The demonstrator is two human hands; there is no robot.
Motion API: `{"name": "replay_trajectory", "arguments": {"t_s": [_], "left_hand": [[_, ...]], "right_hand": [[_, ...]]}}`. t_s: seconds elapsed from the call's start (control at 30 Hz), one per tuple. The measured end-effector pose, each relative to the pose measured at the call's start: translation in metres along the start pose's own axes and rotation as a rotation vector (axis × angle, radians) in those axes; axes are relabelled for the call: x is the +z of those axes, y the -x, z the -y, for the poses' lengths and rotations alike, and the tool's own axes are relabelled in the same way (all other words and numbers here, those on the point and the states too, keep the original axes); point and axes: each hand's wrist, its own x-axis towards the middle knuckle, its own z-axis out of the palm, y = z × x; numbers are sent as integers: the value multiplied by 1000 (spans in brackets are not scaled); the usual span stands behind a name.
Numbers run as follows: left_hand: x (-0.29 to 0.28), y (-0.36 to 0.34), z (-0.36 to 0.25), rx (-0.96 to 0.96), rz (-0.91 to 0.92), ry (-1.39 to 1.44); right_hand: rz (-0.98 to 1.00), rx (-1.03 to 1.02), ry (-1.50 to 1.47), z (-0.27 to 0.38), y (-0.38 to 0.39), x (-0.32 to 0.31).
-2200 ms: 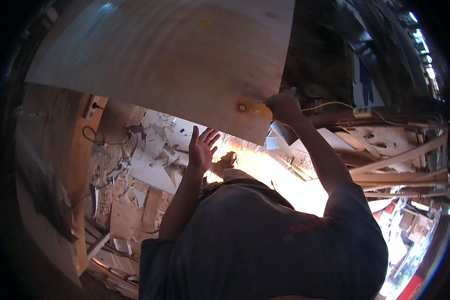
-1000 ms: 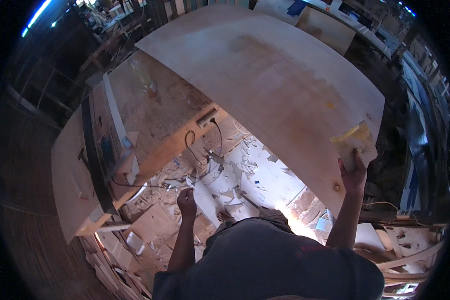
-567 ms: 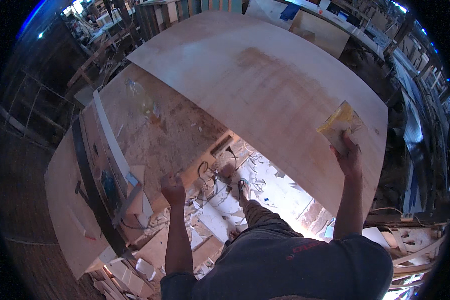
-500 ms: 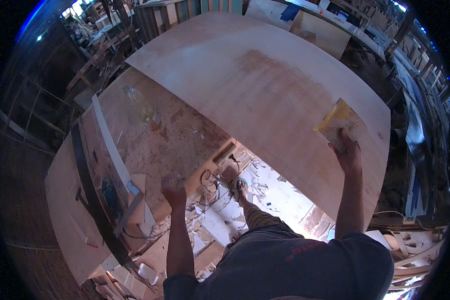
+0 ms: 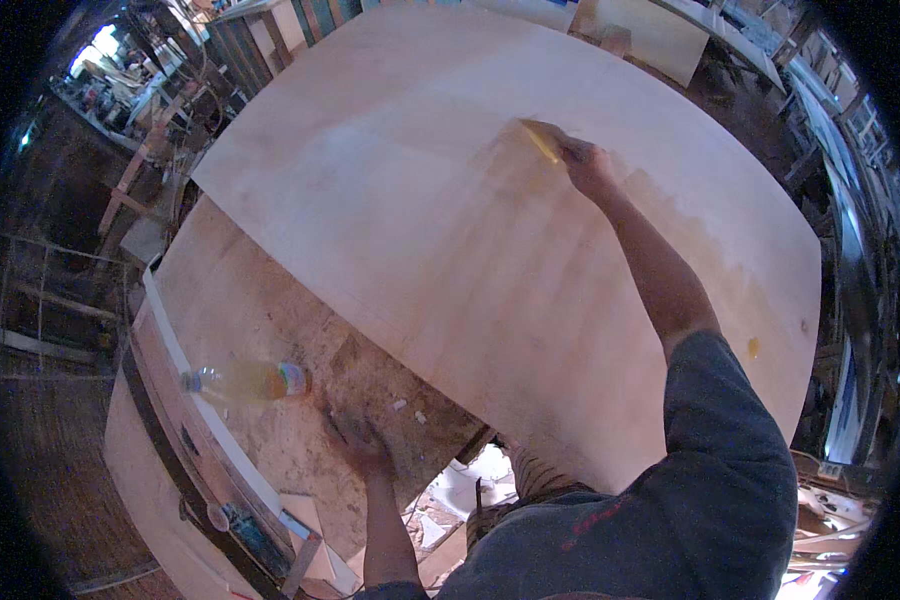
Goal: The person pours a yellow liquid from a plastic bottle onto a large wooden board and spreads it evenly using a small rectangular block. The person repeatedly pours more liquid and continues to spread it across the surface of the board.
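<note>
My right hand [image 5: 582,162] reaches far across a large pale plywood sheet [image 5: 410,190]. It grips a flat, yellow-smeared spreader [image 5: 542,142], tilted with its edge against the sheet. Brownish wet-looking streaks run over the wood below the spreader, and a small yellow blob [image 5: 753,347] lies near the right edge. My left hand [image 5: 362,445] is over the worn brown board, its fingers stretched out and somewhat blurred, with nothing visible in them. Beside it a clear plastic bottle [image 5: 245,382] with yellowish liquid lies on its side.
The brown board [image 5: 260,290] sits under the sheet's left edge. Long strips of wood and a white strip [image 5: 195,385] run along its left side. Offcuts [image 5: 440,530] litter the floor near my legs. Stacked boards and timber stand at the far and right sides.
My right hand has carried the spreader from the sheet's right side to farther away and left. My left hand has gone from closed to fingers stretched out. My view has shifted.
</note>
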Motion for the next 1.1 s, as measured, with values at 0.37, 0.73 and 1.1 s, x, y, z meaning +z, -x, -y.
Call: {"name": "replay_trajectory", "arguments": {"t_s": [0.37, 0.73, 1.1], "left_hand": [[-28, -29, -39, -160, 177, 75], [-15, -27, -28, -176, 147, 321], [9, 0, -2, -227, 131, 344]], "right_hand": [[293, 43, 587, -23, -99, 81], [352, 155, 618, -25, -162, 98], [459, 114, 568, 74, -100, 91]]}}
